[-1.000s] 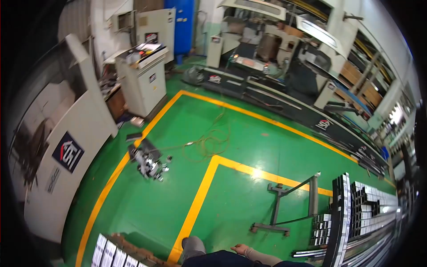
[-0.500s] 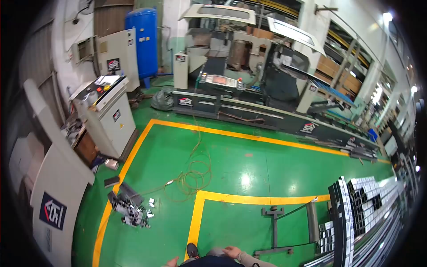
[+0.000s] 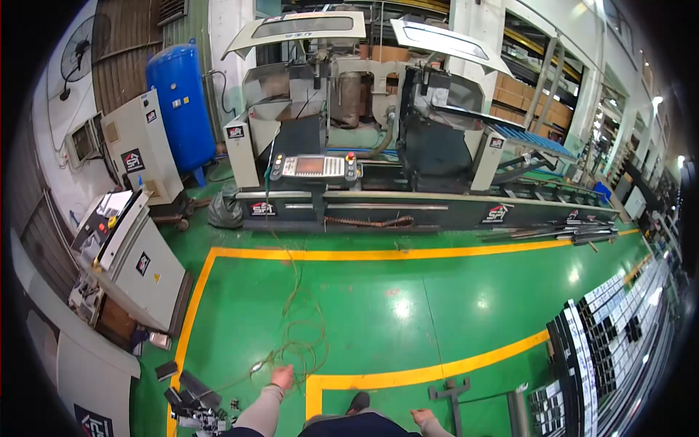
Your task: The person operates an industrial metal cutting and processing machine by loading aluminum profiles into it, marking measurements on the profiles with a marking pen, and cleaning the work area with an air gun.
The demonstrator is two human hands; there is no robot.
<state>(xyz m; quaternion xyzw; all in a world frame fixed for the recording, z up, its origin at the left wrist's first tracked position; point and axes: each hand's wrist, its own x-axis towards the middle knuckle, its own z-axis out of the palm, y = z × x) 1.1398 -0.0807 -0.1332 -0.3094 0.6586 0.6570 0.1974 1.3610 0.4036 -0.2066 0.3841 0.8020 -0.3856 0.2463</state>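
Note:
My left hand [image 3: 282, 376] is stretched forward over the green floor, its fingers curled in with nothing visible in them. From this angle it overlaps the edge of a coiled, thin yellowish hose [image 3: 304, 349], but I see no contact. At the bottom, my right hand [image 3: 421, 416] hangs low beside my body, its fingers loosely closed and no object showing. One dark shoe [image 3: 358, 403] shows between the hands, near the yellow floor line [image 3: 393, 379]. Left of my left arm lies a pile of dark and silvery metal offcuts [image 3: 195, 409].
Ahead stands a long cutting machine with a control panel [image 3: 312, 167] and raised covers. A grey cabinet [image 3: 145, 280] and a blue tank [image 3: 180, 109] stand left. At right are stacked metal profiles [image 3: 611, 342] and a grey roller stand [image 3: 455, 400].
My view has swung and come nearer to the machine. My left hand has risen forward from the bottom edge, and my right hand has moved rightward in view.

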